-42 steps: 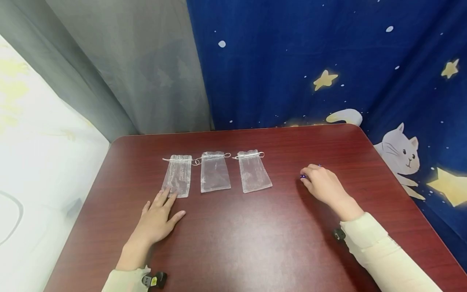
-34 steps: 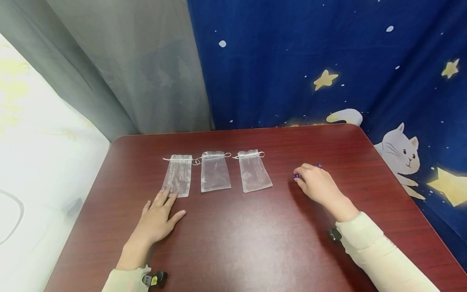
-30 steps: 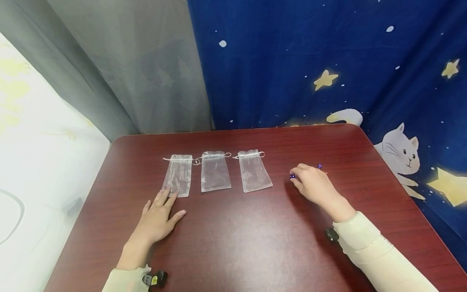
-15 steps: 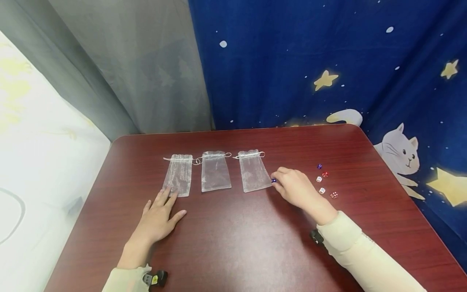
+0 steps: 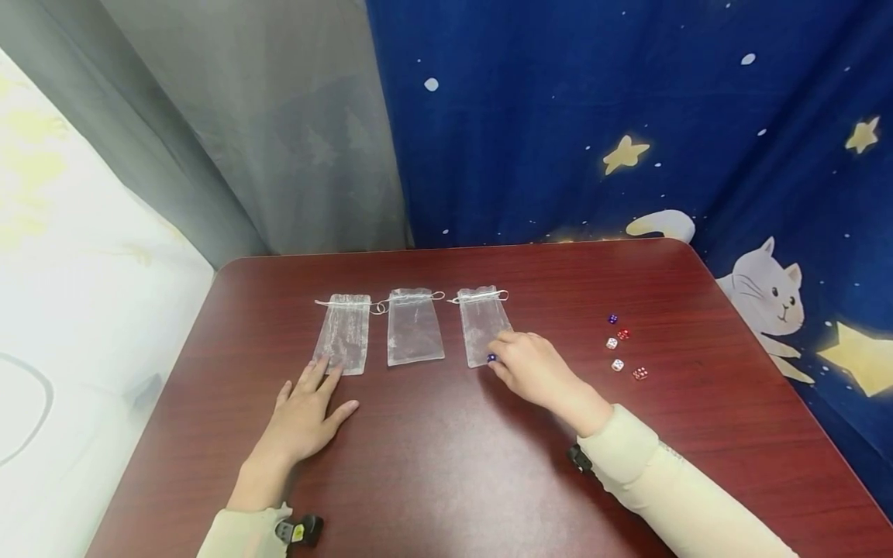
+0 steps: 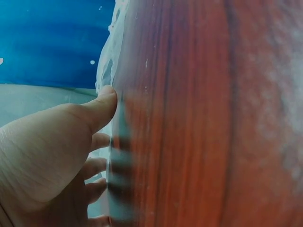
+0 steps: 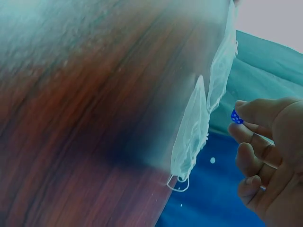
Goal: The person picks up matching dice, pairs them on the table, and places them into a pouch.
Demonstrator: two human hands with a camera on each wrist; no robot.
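Observation:
My right hand (image 5: pixel 533 368) pinches a blue die (image 7: pixel 237 117) between thumb and index finger. In the head view it overlaps the lower right part of the rightmost sheer drawstring pouch (image 5: pixel 480 325). My left hand (image 5: pixel 300 422) lies flat with fingers spread, its fingertips on the bottom edge of the leftmost pouch (image 5: pixel 346 329). Between these two lies a middle pouch (image 5: pixel 415 333). All three are flat, see-through, with white cords at their tops. In the left wrist view, the left thumb (image 6: pixel 102 109) and fingers reach to the table surface.
At the right of the dark red table (image 5: pixel 446 465) lie loose dice: a blue die (image 5: pixel 612 318), a red die (image 5: pixel 623 334), a white die (image 5: pixel 611 343), another white die (image 5: pixel 618 365) and another red die (image 5: pixel 639 373). Behind the table hang grey and blue curtains (image 5: pixel 516 124).
My right hand has moved left with the blue die, from the right side of the table to the rightmost pouch, uncovering the loose dice. My left hand has stayed in place.

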